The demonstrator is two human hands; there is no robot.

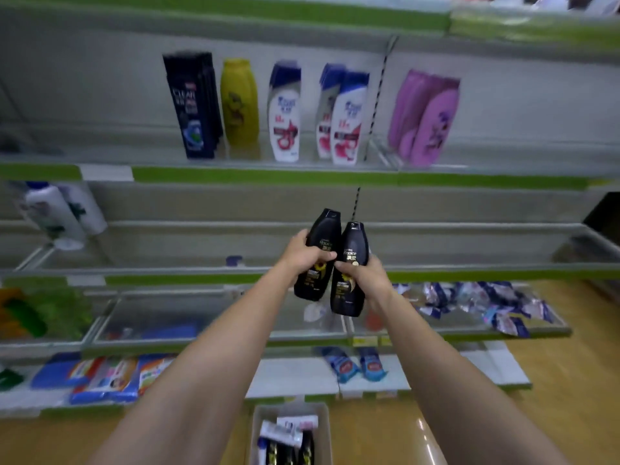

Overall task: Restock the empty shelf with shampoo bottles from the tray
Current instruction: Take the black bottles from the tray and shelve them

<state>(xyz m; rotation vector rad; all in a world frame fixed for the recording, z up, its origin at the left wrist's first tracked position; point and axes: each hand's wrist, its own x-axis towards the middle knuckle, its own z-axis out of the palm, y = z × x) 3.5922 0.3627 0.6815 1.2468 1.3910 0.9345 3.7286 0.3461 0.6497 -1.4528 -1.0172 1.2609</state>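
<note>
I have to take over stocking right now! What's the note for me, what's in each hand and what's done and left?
Left hand: grips one black shampoo bottle, upright.
Right hand: grips a second black bottle, upright, beside the first.
Both are raised in front of the mostly bare middle shelf; neither stands on it yet.
The tray on the floor below has more bottles in it.
Done: the shelf above holds black, yellow, white and purple bottles.
Left: set these two down, then fetch the rest from the tray.

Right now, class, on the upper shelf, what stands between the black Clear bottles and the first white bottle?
In the head view, one yellow bottle stands between the black Clear bottles and the first white bottle.
</note>
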